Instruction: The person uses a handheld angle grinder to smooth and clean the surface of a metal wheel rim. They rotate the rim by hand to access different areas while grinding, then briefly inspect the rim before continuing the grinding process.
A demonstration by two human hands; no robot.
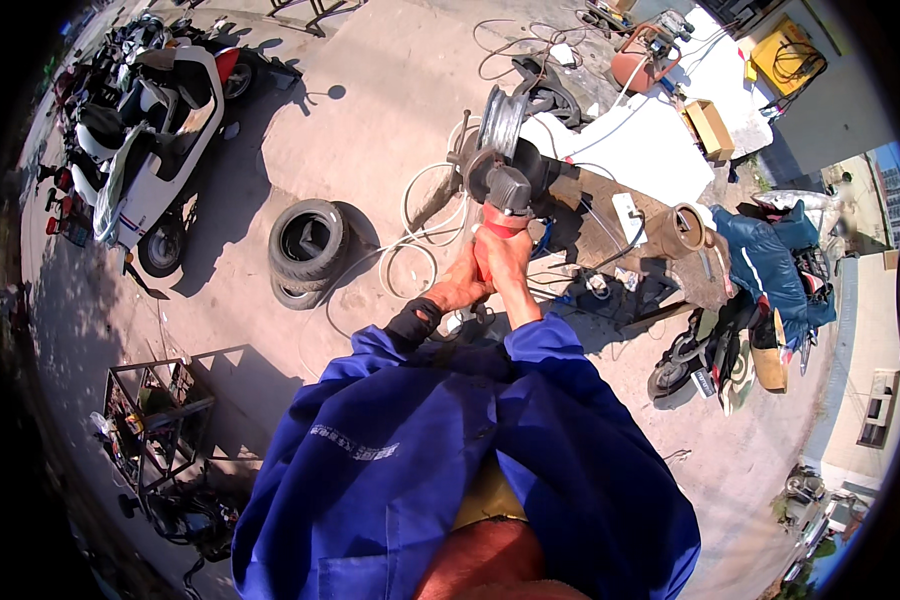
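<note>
Both my hands are wrapped round an angle grinder with a red body and a dark grey head. My left hand, with a dark band at the wrist, is closed on its lower left side. Higher up, my right hand closes round the red body from the right. The grinder's round disc area is at the front left, beside a dark round part. Just beyond stands a silvery metal wheel rim; whether the disc touches anything cannot be made out.
Stacked tyres lie to the left, near looped pale hose. A worn workbench at right carries a brown cylinder. Parked scooters stand far left, a metal frame rack near left. A cardboard box lies at far right.
</note>
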